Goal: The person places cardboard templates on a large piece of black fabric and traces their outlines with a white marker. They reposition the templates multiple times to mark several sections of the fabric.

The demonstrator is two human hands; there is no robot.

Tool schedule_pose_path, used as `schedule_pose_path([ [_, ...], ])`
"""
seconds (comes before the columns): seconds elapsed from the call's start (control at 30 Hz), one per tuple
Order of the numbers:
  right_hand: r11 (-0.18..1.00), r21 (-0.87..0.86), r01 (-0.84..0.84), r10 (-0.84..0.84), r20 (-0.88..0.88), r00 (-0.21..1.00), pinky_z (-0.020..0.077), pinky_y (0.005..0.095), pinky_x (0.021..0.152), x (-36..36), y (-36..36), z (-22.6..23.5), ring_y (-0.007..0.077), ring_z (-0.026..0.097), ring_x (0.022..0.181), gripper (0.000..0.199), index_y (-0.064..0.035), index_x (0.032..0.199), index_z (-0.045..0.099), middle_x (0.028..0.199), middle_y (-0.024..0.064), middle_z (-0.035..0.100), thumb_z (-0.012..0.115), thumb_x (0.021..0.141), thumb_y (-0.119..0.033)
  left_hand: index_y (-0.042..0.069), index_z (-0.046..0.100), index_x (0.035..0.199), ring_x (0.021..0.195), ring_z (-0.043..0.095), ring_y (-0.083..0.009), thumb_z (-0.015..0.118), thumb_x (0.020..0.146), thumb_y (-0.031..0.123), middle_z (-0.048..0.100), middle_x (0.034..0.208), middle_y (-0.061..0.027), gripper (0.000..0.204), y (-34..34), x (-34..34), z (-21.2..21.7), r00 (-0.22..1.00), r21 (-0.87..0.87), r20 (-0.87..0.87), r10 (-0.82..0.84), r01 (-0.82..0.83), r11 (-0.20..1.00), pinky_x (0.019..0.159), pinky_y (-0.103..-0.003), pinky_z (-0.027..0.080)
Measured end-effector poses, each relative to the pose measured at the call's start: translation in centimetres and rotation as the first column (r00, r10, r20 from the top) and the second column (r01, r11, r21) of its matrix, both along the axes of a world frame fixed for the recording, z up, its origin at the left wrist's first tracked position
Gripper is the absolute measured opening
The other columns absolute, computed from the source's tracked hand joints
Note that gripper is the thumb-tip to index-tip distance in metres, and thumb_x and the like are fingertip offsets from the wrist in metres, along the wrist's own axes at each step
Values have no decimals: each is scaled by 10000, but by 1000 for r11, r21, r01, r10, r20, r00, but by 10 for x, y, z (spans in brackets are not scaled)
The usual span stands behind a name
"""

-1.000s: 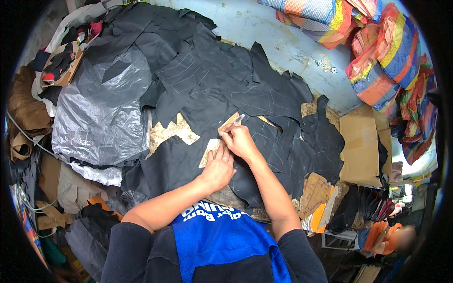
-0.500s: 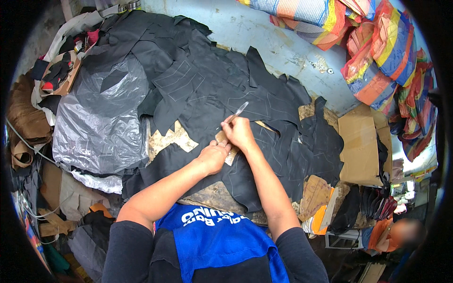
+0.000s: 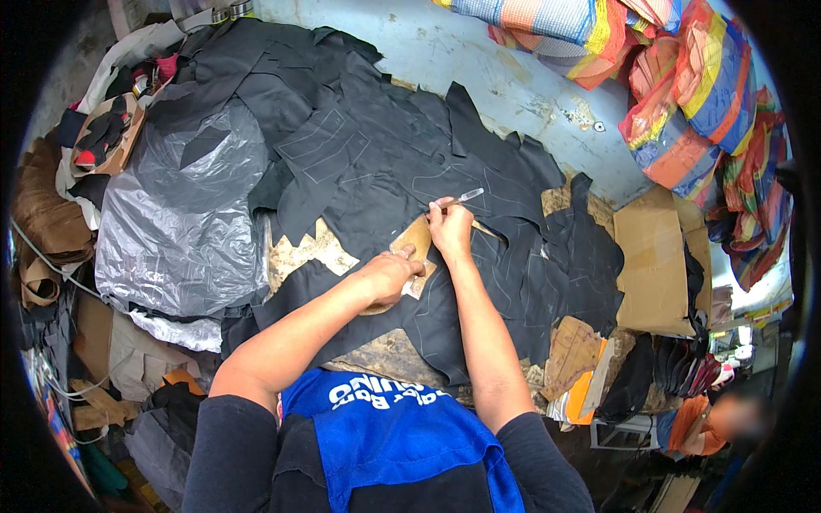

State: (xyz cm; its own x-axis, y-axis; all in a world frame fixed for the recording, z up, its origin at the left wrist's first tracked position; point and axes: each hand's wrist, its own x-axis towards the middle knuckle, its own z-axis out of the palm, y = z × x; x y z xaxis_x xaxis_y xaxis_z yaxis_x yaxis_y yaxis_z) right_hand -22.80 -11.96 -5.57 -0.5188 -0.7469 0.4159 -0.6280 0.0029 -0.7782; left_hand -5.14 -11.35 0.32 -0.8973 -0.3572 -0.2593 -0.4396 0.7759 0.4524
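Black leather-like sheets (image 3: 368, 201) lie in layers in front of me, several bearing pale drawn outlines. My left hand (image 3: 389, 278) presses a tan pattern piece (image 3: 416, 236), like stiff card, down on the black material, its fingers partly over the piece. My right hand (image 3: 451, 231) is closed around a slim pen (image 3: 471, 195) with a clear end that points to the upper right. It stays close to the piece's upper right edge. The pen's writing tip is hidden by the fingers.
Left of the sheets lies a bundle in clear plastic (image 3: 184, 231). An open cardboard box (image 3: 654, 265) stands at the right, with another tan pattern piece (image 3: 571, 355) nearer me. Striped woven sacks (image 3: 693, 103) are at the upper right. A person in orange (image 3: 691, 426) is at the lower right.
My right hand has shifted right and slightly up, and the pen has tilted lower toward the right. My left hand has moved a little, and more of the tan pattern piece shows.
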Motion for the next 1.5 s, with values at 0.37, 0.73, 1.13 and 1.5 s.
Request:
schedule_pose_path([
  [0.37, 999, 33, -33, 41, -280, 959, 478, 362, 566, 24, 64, 32, 290, 632, 592, 108, 28, 782, 631, 685, 184, 627, 649, 783, -79, 271, 536, 1285, 1203, 476, -354, 517, 671, -50, 239, 1466, -219, 693, -8, 0, 1, 993, 70, 103, -52, 45, 997, 1011, -355, 390],
  [0.73, 995, 81, 56, -69, 169, 983, 499, 239, 509, 41, 109, 14, 110, 628, 568, 113, 35, 846, 584, 658, 72, 637, 603, 868, -74, 271, 483, 1329, 1253, 424, -355, 663, 586, -17, 166, 1487, -229, 817, -19, 1, 1, 978, 142, 143, -152, 132, 981, 1023, -339, 381],
  [1.13, 995, 88, -38, 58, -236, 970, 496, 311, 550, 63, 121, 32, 250, 656, 653, 58, 29, 800, 585, 760, 151, 617, 620, 816, -14, 274, 509, 1305, 1220, 460, -340, 819, 458, 43, 172, 1489, -206, 931, -30, 1, -6, 973, 114, 62, -223, 215, 970, 1005, -340, 404],
  [1.5, 846, 136, -515, 436, 380, 816, 505, 268, 601, 117, 134, 38, 150, 634, 680, 111, 25, 870, 653, 815, 108, 668, 673, 808, -65, 221, 561, 1257, 1242, 437, -336, 826, 427, 55, 209, 1479, -195, 887, -38, 3, -14, 971, 152, -64, -232, 239, 959, 1012, -340, 394],
])
